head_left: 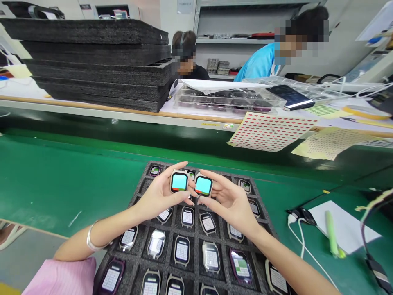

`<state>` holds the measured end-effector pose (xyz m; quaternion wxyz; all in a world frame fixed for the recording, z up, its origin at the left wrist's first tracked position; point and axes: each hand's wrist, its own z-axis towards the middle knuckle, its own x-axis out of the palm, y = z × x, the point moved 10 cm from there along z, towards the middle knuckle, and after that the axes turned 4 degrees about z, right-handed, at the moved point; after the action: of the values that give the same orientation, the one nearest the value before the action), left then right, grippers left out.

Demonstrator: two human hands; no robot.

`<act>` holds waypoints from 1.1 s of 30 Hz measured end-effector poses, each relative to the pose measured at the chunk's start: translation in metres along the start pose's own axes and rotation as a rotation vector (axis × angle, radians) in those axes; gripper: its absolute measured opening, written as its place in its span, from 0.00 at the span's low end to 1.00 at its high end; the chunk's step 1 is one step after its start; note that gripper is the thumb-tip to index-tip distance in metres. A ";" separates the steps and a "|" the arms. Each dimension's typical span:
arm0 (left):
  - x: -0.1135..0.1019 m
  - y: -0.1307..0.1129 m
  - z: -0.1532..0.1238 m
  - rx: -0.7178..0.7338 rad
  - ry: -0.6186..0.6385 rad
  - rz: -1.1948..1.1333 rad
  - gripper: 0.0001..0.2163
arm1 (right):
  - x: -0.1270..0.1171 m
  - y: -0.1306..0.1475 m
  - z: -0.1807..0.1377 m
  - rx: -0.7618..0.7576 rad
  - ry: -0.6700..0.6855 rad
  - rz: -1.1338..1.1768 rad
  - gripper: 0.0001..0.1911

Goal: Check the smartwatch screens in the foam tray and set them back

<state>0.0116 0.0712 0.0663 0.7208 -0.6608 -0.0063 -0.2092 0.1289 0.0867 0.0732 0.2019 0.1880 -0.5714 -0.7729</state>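
Note:
My left hand is closed round the edges of a smartwatch case without a strap. Its lit screen is turquoise with a red and green strip along the bottom. Beside it, my right hand grips a second smartwatch case showing the same colours. Both are held up side by side, screens facing me, above a black foam tray. In the tray's compartments lie several more watch cases, such as a silver one and a purple one, many with lit white screens.
A stack of black foam trays stands on the raised shelf. Clear plastic trays, a phone and sticker sheets are to its right. Cables and a green marker lie at right. Two people sit beyond.

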 end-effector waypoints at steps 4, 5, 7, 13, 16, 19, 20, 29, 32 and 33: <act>-0.016 0.005 -0.007 -0.008 -0.036 0.020 0.28 | 0.012 -0.018 0.010 -0.023 0.106 -0.153 0.28; -0.021 0.006 -0.009 -0.011 -0.049 0.031 0.30 | 0.017 -0.025 0.015 -0.032 0.140 -0.194 0.28; -0.035 0.011 -0.012 -0.026 -0.078 0.058 0.34 | 0.029 -0.040 0.026 -0.064 0.211 -0.282 0.27; -0.086 0.031 -0.014 -0.070 -0.105 0.267 0.36 | 0.074 -0.080 0.056 -0.150 0.397 -0.693 0.25; -0.113 0.035 -0.010 -0.037 -0.075 0.665 0.29 | 0.082 -0.091 0.062 -0.149 0.416 -0.822 0.24; -0.125 0.038 -0.006 0.039 0.009 1.120 0.23 | 0.081 -0.096 0.060 -0.135 0.423 -0.947 0.23; -0.126 0.040 -0.005 0.058 0.045 1.213 0.22 | 0.080 -0.097 0.059 -0.130 0.432 -0.976 0.22; -0.110 0.044 -0.008 0.094 0.257 1.583 0.23 | 0.026 -0.061 0.043 -0.077 0.517 -1.162 0.21; -0.089 0.038 -0.007 0.119 0.255 1.761 0.16 | -0.005 -0.064 0.028 0.018 0.544 -1.245 0.12; -0.078 0.037 -0.005 0.143 0.256 1.785 0.14 | -0.010 -0.067 0.022 0.039 0.550 -1.255 0.12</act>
<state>-0.0494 0.0911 0.0081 0.6494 -0.3453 0.5759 0.3569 0.1193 0.1280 0.0156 -0.1498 0.6766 -0.2959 -0.6575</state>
